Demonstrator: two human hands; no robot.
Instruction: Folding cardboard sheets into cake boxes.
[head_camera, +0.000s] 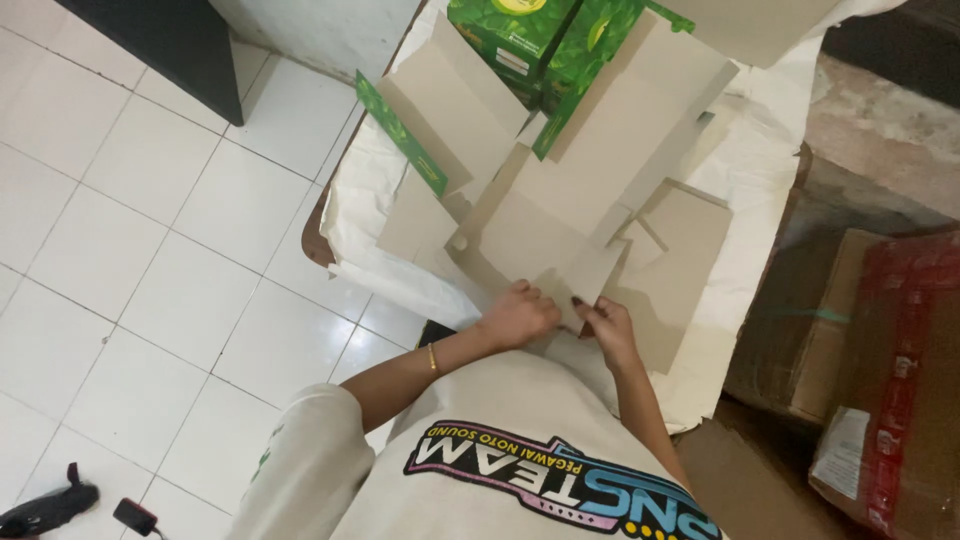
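A flat, unfolded grey cardboard box blank (545, 235) lies on a table covered with white cloth (365, 215). My left hand (518, 315) grips its near flap with curled fingers. My right hand (607, 325) pinches the same flap's edge from the right side. More grey flattened blanks (680, 250) lie beside and under it. Green printed box blanks (540, 40) sit at the far end, one with a green edge strip (400, 130) showing.
White tiled floor (150, 230) spreads to the left. A dark cabinet (165, 40) stands at top left. Brown cartons, one with red wrapping (900, 380), stand at the right. A black object and small device (60, 505) lie on the floor at bottom left.
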